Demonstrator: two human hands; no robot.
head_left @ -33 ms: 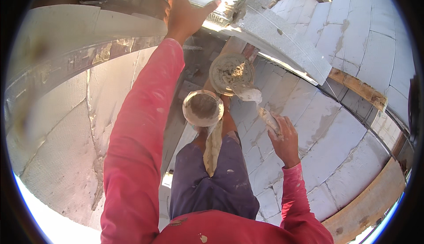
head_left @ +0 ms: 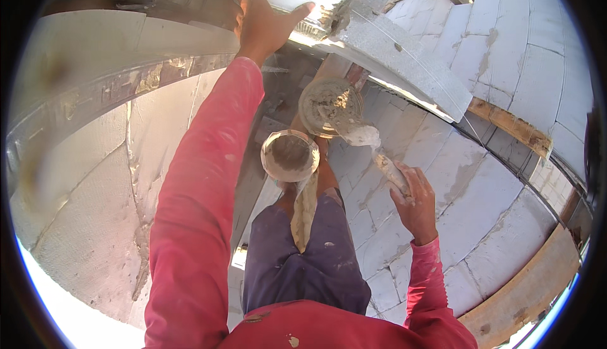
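Observation:
My right hand [head_left: 415, 205] is closed round the mortar-crusted handle of a trowel [head_left: 361, 135]. The trowel's pale, caked blade overlaps the right rim of a bucket [head_left: 306, 110] containing grey mortar. Nearer me, a second round container [head_left: 267, 167], coated in mortar, has grey material inside. My left hand [head_left: 269, 23] is raised at the far end of the wall on my left, thumb spread wide and fingers stretched away; its fingertips are partly in shadow, and I see nothing held in it.
A pale block wall [head_left: 88, 184] with a ledge [head_left: 114, 90] curves along my left. On the right stands another wall of white blocks [head_left: 442, 165]. A grey slab [head_left: 404, 52] with a string along it crosses beyond the bucket, near a wooden beam [head_left: 512, 124].
My right hand has shifted slightly right and toward me, drawing the trowel a little to the right at the bucket's rim. My left hand stays practically where it was.

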